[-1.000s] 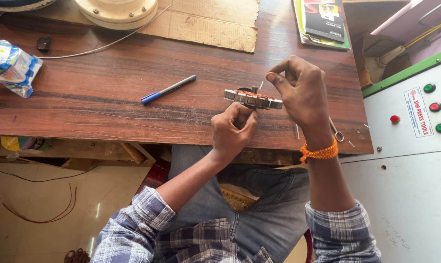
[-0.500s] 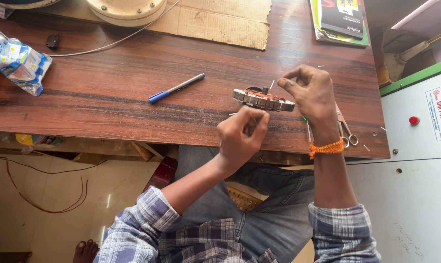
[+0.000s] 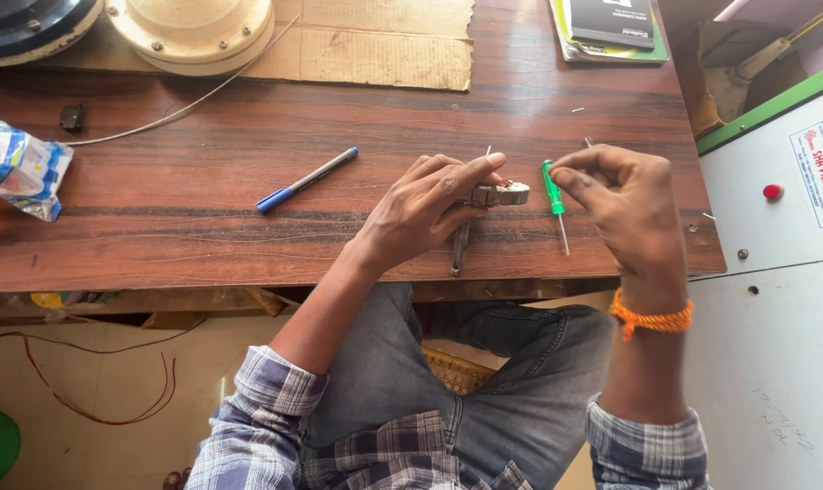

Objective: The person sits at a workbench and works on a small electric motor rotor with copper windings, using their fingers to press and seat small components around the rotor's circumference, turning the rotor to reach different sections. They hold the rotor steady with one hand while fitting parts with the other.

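Left hand (image 3: 420, 213) presses the small round metal ring (image 3: 500, 193) onto the wooden tabletop (image 3: 202, 227). Just right of those fingers lies the green-handled screwdriver (image 3: 554, 198) — long axis front-to-back — under the right hand (image 3: 625, 209), fingers pinched together, apparently holding nothing.

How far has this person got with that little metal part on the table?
Midway, apparently. The left hand presses the small round metal part onto the wooden table; the right hand pinches something too fine to make out. The green-handled screwdriver and blue pen lie unused.

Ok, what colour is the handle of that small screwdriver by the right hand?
Green, on the screwdriver; head view shows it.
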The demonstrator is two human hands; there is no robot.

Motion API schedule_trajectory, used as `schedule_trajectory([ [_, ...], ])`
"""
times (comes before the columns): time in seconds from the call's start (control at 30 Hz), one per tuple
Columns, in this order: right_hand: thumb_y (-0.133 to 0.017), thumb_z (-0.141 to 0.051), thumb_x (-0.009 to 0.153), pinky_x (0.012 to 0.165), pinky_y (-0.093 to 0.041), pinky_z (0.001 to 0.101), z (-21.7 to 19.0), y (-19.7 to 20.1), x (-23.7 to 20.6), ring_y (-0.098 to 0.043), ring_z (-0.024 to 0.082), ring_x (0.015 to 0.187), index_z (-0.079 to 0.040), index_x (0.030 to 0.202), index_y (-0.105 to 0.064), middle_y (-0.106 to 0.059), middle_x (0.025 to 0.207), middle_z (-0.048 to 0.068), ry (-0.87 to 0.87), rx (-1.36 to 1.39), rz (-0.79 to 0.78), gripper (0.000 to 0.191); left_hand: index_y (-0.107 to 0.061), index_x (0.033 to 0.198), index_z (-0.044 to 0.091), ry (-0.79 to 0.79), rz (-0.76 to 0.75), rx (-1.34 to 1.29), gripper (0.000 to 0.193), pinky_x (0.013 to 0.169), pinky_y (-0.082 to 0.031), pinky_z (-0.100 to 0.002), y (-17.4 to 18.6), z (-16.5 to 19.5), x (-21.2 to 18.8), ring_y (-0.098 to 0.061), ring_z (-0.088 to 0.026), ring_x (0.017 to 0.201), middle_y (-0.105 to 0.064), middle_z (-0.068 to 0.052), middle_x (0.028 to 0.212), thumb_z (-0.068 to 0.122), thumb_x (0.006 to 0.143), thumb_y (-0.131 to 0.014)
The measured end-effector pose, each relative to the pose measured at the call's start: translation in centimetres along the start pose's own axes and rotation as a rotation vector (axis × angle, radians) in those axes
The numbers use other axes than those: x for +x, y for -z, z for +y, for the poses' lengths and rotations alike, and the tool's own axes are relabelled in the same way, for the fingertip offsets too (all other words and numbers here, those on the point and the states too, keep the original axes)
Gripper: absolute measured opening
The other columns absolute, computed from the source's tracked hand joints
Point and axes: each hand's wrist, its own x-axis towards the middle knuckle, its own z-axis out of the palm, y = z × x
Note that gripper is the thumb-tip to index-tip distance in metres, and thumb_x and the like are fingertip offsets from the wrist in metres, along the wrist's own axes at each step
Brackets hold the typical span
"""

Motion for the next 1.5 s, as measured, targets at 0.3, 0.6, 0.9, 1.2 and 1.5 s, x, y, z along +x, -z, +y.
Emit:
schedule_trajectory([
  [0.3,-0.076,-0.004,0.094,0.059,-0.040,0.0248,-2.4,-1.4,-3.4,-0.052,0.007,0.071,0.003,0.103,-0.079,-0.068,0.079,0.008,-0.041,-0.086,-0.133,0.011,-0.053,0.144,0.022,0.072,0.043,-0.139,0.063,0.109,-0.056,-0.035,0.7,0.1,0.5,-0.067,-0.018,0.121,-0.072,0.003,0.126,0.011,0.089,-0.083],
  [0.6,-0.072,-0.004,0.093,0.067,-0.049,0.0206,-1.6,-2.1,-3.6,-0.063,0.004,0.079,0.001,0.101,-0.075,-0.075,0.087,0.003,0.003,0.028,-0.169,0.009,-0.070,0.126,0.019,0.150,-0.008,-0.025,0.044,0.105,-0.051,-0.040,0.1,0.2,0.9,-0.064,-0.023,0.118,-0.071,-0.004,0.125,0.012,0.084,-0.082],
  [0.9,-0.075,-0.007,0.092,0.068,-0.056,0.0315,1.5,-6.8,-4.4,-0.074,0.019,0.077,-0.006,0.105,-0.075,-0.075,0.092,0.012,0.512,-0.248,0.022,0.014,-0.069,0.129,0.017,0.044,-0.011,0.045,0.038,0.105,-0.049,-0.040,0.5,-0.2,0.7,-0.066,-0.023,0.120,-0.071,-0.001,0.128,0.014,0.092,-0.075],
  [1.2,-0.075,-0.006,0.090,0.061,-0.053,0.0320,5.6,-9.0,-4.9,-0.072,0.020,0.067,-0.004,0.100,-0.076,-0.073,0.081,0.013,0.408,-0.120,0.062,0.010,-0.067,0.129,0.016,-0.027,-0.035,0.068,0.038,0.101,-0.049,-0.039,1.1,0.1,0.7,-0.065,-0.022,0.114,-0.069,0.004,0.130,0.009,0.092,-0.074],
  [1.5,-0.071,-0.001,0.093,0.067,-0.055,0.0311,5.6,-8.7,-6.2,-0.075,0.019,0.077,-0.003,0.102,-0.076,-0.076,0.086,0.011,0.411,-0.124,0.062,0.010,-0.070,0.131,0.034,-0.085,-0.059,0.323,0.051,0.112,-0.044,-0.039,1.2,0.5,0.0,-0.048,-0.023,0.134,-0.054,0.003,0.143,0.008,0.086,-0.072],
])
